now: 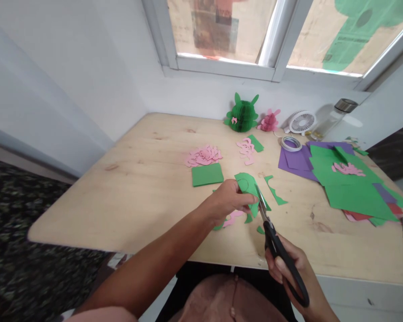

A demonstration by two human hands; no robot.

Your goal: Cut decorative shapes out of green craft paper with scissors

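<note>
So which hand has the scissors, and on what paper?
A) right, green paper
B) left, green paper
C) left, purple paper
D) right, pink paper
A. The right hand grips the black-handled scissors, blades at the green paper that the left hand holds above the wooden table.

Left hand (226,201) pinching green paper (246,188), right hand (285,268) gripping black-handled scissors (273,241), blades on the paper, above a wooden table (121,210)
</note>
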